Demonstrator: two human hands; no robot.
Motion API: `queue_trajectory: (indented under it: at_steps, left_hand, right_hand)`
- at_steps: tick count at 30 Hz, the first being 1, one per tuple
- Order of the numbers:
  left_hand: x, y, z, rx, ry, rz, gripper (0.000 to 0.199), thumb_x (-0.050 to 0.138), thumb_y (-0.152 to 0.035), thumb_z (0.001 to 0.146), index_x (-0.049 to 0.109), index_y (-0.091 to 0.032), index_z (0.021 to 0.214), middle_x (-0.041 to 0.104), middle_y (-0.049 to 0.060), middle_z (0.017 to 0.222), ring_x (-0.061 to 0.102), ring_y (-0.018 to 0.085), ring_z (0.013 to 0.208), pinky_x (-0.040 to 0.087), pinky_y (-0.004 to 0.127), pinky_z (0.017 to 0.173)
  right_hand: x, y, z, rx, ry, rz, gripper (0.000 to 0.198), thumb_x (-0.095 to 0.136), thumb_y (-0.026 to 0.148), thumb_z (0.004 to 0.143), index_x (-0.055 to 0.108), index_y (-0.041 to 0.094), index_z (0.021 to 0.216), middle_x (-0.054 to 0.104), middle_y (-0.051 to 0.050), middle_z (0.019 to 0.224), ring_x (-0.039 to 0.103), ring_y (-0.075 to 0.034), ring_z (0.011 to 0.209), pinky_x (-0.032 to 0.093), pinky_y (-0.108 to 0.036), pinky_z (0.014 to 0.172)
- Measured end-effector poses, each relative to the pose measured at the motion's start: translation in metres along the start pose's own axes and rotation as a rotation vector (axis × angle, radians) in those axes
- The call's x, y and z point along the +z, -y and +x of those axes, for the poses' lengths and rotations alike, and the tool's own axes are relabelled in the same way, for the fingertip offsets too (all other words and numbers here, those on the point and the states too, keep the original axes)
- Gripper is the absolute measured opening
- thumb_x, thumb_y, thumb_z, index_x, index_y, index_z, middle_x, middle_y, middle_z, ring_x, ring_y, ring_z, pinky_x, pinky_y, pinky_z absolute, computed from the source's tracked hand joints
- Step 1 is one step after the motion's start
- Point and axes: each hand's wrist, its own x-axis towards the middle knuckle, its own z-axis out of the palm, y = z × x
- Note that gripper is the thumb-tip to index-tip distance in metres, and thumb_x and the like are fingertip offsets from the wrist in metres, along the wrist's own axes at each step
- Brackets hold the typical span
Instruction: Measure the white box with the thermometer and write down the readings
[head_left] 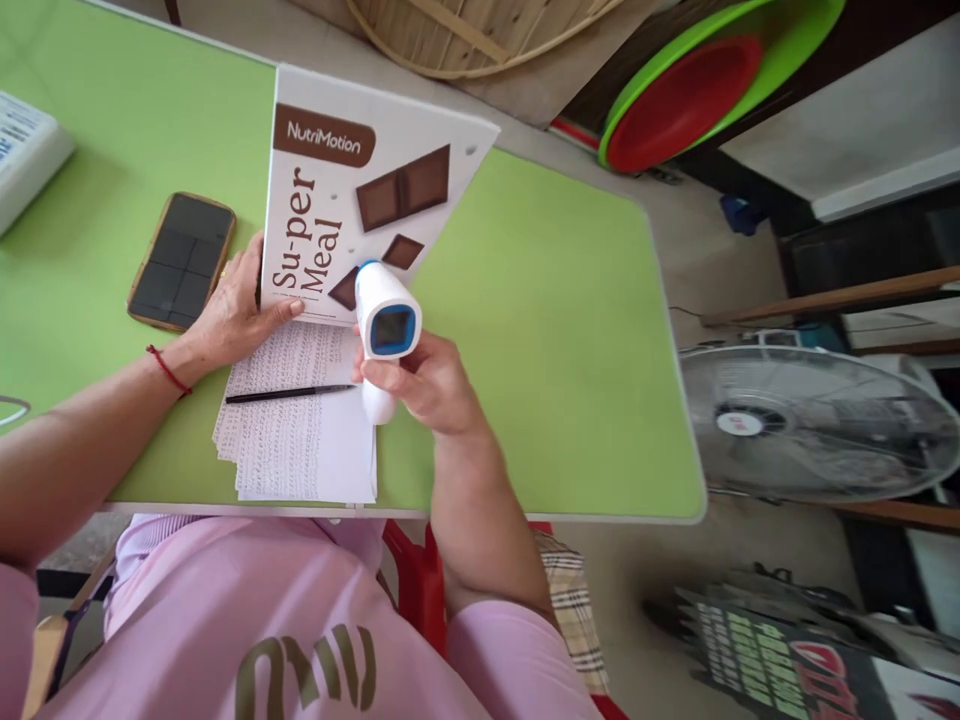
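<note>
My right hand (420,385) is wrapped round the handle of a white infrared thermometer (385,300) with a blue-framed screen, which looks dark. The thermometer is held in front of a white box (315,200) printed "NutriMotion Su-per Meal" with chocolate pieces. My left hand (244,305) grips the box's lower left corner, thumb on the front and fingers at the left side, partly hidden. Below the box, handwritten sheets of paper (277,460) lie on the table, with a black pen (289,394) across them. A phone (182,262) in a brown case lies left of my left hand.
The green table (570,350) has a pale rim. A white box (26,155) sits at its far left. Past the right edge stand a fan (817,425) and green and red basins (686,100). A round wooden tray (465,35) is beyond the far edge.
</note>
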Motion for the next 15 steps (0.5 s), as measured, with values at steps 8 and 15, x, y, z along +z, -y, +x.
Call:
queue_trajectory:
  at_steps: [8, 15]
  left_hand:
    - [-0.002, 0.004, 0.0, 0.003, 0.021, 0.101, 0.084, 0.046, -0.088, 0.086, 0.047, -0.027, 0.145, 0.053, 0.014, 0.149, 0.048, 0.043, 0.137, 0.039, 0.067, 0.117]
    - [-0.005, 0.0, 0.0, -0.053, 0.066, 0.121, 0.076, 0.046, -0.084, 0.088, 0.05, -0.029, 0.141, 0.06, 0.013, 0.139, 0.041, 0.041, 0.147, 0.031, 0.068, 0.125]
  right_hand:
    - [-0.068, -0.007, -0.017, 0.011, -0.041, -0.906, 0.045, 0.076, 0.035, 0.074, 0.073, 0.021, 0.117, 0.071, -0.012, 0.112, 0.068, -0.031, 0.099, 0.057, -0.05, 0.088]
    - [-0.088, -0.049, -0.01, -0.009, -0.156, -1.087, 0.048, 0.076, 0.041, 0.078, 0.073, 0.024, 0.121, 0.068, -0.013, 0.105, 0.066, -0.035, 0.097, 0.055, -0.059, 0.091]
